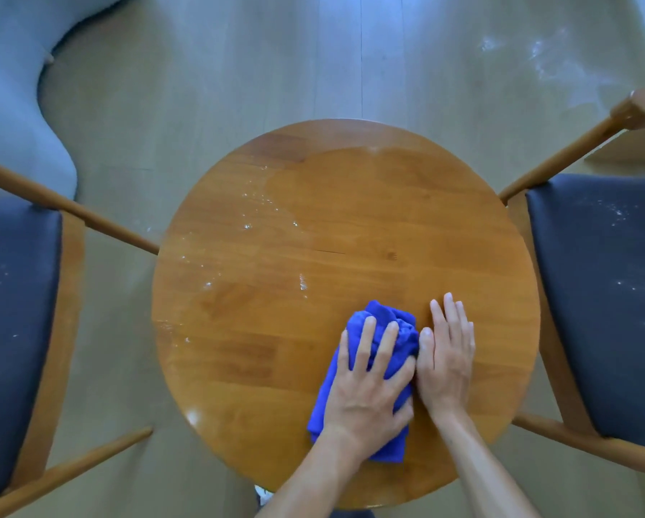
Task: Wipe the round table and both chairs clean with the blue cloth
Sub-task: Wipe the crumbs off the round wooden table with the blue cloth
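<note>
Seen from above, a round wooden bench (351, 237) is shown between two chairs with dark seats. A bunched blue cloth (369, 353) is pressed onto the near part of the bench under the left hand (366, 390), whose grip is spread wide, the fingers laid almost straight over the folds rather than curled round them. The right hand (446, 360) is laid flat and open just beside that grip, its thumb touching the cloth's edge, with nothing held. White specks and streaks are seen beyond the grip and to its left, while the wood beyond and to the right looks smoother and slightly damp. Both the left chair (14, 312) and the right chair (605, 293) are dotted with white specks, so most of the task is judged undone. Since the cloth is only pressed, not gripped, it could be left behind or unrolled on a fast stroke. Crumbs could also be swept off the rim onto the floor (238, 69), which is already speckled far to the right, or onto a seat.
</note>
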